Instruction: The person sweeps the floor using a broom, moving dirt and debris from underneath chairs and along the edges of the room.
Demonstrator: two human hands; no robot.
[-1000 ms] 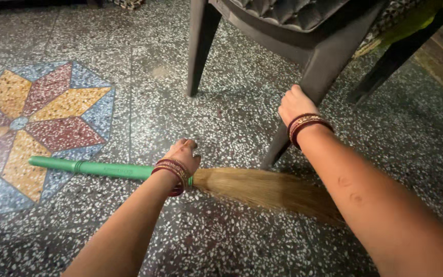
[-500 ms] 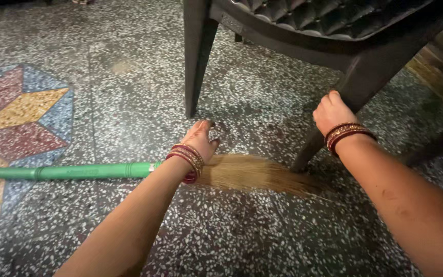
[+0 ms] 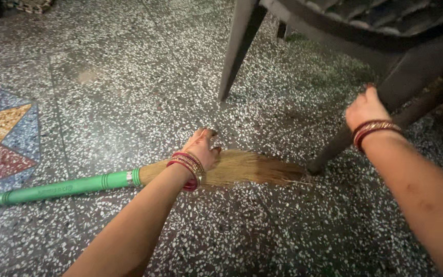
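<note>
A broom lies on the speckled terrazzo floor, its green handle point(image 3: 62, 188) pointing left and its straw bristles point(image 3: 262, 169) reaching right under a dark grey plastic chair point(image 3: 385, 36). My left hand point(image 3: 203, 146) is closed over the top of the bristles, just right of where they join the handle. My right hand point(image 3: 367, 107) grips the chair's near leg point(image 3: 334, 149), which slants down to the floor at the bristle tips. Both wrists wear red and gold bangles.
Another chair leg point(image 3: 239, 46) stands on the floor beyond my left hand. A coloured star inlay point(image 3: 1, 138) is set in the floor at the left edge. A dark patterned object point(image 3: 26, 5) lies at the top left corner.
My left hand has shifted from the handle's end onto the bristles. The view has swung right, so the star inlay sits further left. My right hand stays on the chair leg.
</note>
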